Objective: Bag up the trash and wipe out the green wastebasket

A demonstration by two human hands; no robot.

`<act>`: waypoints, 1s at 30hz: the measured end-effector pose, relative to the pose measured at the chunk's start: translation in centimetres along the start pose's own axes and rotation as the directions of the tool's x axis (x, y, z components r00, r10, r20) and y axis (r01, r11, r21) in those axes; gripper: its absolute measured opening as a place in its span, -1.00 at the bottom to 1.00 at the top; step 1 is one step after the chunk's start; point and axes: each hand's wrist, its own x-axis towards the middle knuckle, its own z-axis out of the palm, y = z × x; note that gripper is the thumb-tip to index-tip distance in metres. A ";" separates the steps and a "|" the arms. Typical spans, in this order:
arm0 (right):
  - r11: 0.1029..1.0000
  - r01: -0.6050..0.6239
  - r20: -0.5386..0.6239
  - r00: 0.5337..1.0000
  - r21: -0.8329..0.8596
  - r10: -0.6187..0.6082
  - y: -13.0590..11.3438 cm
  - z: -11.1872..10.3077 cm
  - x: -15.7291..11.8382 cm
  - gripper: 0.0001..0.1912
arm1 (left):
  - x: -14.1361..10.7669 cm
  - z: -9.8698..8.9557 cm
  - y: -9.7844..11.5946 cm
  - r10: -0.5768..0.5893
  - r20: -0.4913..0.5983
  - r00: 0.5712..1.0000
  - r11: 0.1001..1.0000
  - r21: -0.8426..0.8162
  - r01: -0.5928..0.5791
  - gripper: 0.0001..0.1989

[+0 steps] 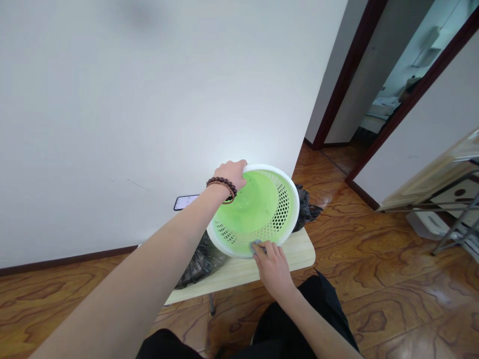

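A round green plastic basket with a white rim and perforated sides is tilted above the small table, its open mouth facing me. My left hand, with a beaded bracelet at the wrist, is closed around the far left part of the rim. At the near edge, my right hand pinches a small grey-blue cloth against the inside of the rim. Most of the cloth is hidden by the fingers.
The pale wooden table stands against a white wall. On it are a phone and black plastic bags beside the basket, another black bag lying to the right. A metal-legged stand and a doorway are farther right.
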 end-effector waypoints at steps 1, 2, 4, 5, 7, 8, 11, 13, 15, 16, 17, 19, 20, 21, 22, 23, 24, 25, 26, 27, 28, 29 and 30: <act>0.999 -0.014 -0.012 1.000 -0.033 0.014 0.8 -0.3 0.0 -0.66 | 0.0 0.0 0.0 0.005 -0.001 1.000 1.000 -0.002 -0.005 -0.64; 0.997 -0.044 -0.032 0.999 -0.064 0.042 1.6 -0.5 0.0 -0.66 | 0.0 0.0 0.0 0.008 -0.003 1.000 1.000 -0.006 -0.008 -0.64; 0.989 -0.114 -0.070 0.992 -0.099 0.107 2.3 -0.6 0.1 -0.66 | 0.1 0.0 0.2 0.012 -0.008 1.000 1.000 -0.016 -0.012 -0.65; 0.986 -0.134 -0.077 0.989 -0.098 0.126 2.2 -0.5 0.1 -0.66 | 0.1 0.0 0.2 0.013 -0.009 1.000 1.000 -0.022 -0.013 -0.65; 0.991 -0.117 -0.052 0.992 -0.067 0.113 1.3 -0.2 0.1 -0.66 | 0.1 0.0 0.4 0.011 -0.014 1.000 0.999 -0.034 -0.012 -0.67; 0.995 -0.085 -0.026 0.996 -0.045 0.084 0.8 -0.1 0.2 -0.66 | 0.1 0.0 0.4 0.011 -0.016 1.000 0.999 -0.038 -0.012 -0.67; 0.999 0.031 0.056 0.998 -0.026 -0.030 -0.1 -0.3 0.6 -0.64 | 0.0 0.0 0.4 0.008 -0.017 1.000 0.999 -0.032 -0.008 -0.67; 0.993 0.084 0.083 0.994 -0.082 -0.077 0.1 -0.8 0.8 -0.63 | 0.0 -0.1 0.4 0.001 -0.009 1.000 1.000 -0.019 -0.001 -0.66; 0.977 0.127 0.085 0.990 -0.169 -0.114 0.7 -1.2 1.0 -0.62 | -0.1 -0.1 0.4 -0.005 -0.001 1.000 1.000 -0.011 0.005 -0.65; 0.966 0.155 0.084 0.987 -0.210 -0.140 1.2 -1.2 1.0 -0.62 | -0.1 -0.2 0.4 -0.005 0.004 1.000 1.000 -0.011 0.005 -0.64; 0.951 0.192 0.087 0.980 -0.240 -0.176 1.6 -1.1 1.0 -0.63 | -0.1 -0.2 0.4 -0.004 0.007 1.000 1.000 -0.011 0.004 -0.64; 0.923 0.275 0.105 0.961 -0.269 -0.256 2.5 -0.7 0.9 -0.61 | -0.2 -0.3 0.5 0.002 0.011 1.000 1.000 -0.014 -0.002 -0.64; 0.913 0.309 0.117 0.951 -0.268 -0.287 3.0 -0.4 0.9 -0.60 | -0.1 -0.3 0.5 0.004 0.011 1.000 1.000 -0.014 -0.004 -0.64; 0.906 0.332 0.126 0.943 -0.261 -0.309 3.5 -0.2 0.8 -0.60 | -0.1 -0.3 0.5 0.005 0.011 1.000 1.000 -0.013 -0.004 -0.64; 0.906 0.341 0.129 0.939 -0.252 -0.318 3.8 0.0 0.7 -0.59 | -0.1 -0.3 0.5 0.004 0.011 1.000 1.000 -0.011 -0.004 -0.64; 0.910 0.337 0.125 0.941 -0.240 -0.315 4.0 0.2 0.6 -0.59 | -0.1 -0.3 0.5 0.002 0.009 1.000 1.000 -0.009 -0.002 -0.64; 0.919 0.323 0.117 0.946 -0.225 -0.304 3.9 0.4 0.5 -0.59 | -0.1 -0.3 0.5 0.001 0.007 1.000 1.000 -0.009 -0.001 -0.64; 0.931 0.304 0.106 0.952 -0.203 -0.287 3.6 0.5 0.5 -0.60 | -0.1 -0.3 0.5 0.000 0.003 1.000 1.000 -0.010 0.000 -0.65; 0.945 0.278 0.091 0.960 -0.174 -0.266 3.0 0.6 0.4 -0.60 | -0.1 -0.3 0.5 0.000 -0.002 1.000 1.000 -0.012 0.000 -0.65; 0.958 0.250 0.074 0.968 -0.138 -0.241 2.2 0.8 0.3 -0.60 | -0.1 -0.3 0.6 -0.002 -0.004 1.000 1.000 -0.015 0.002 -0.65; 0.970 0.222 0.058 0.975 -0.099 -0.217 1.3 0.9 0.3 -0.59 | -0.1 -0.3 0.6 -0.005 -0.004 1.000 1.000 -0.019 0.005 -0.65; 0.978 0.199 0.042 0.980 -0.062 -0.197 0.5 1.1 0.2 -0.59 | -0.1 -0.3 0.6 -0.010 0.000 1.000 1.000 -0.021 0.010 -0.65; 0.982 0.185 0.028 0.983 -0.031 -0.184 -0.3 1.3 0.2 -0.57 | -0.1 -0.3 0.5 -0.015 0.005 1.000 1.000 -0.023 0.015 -0.65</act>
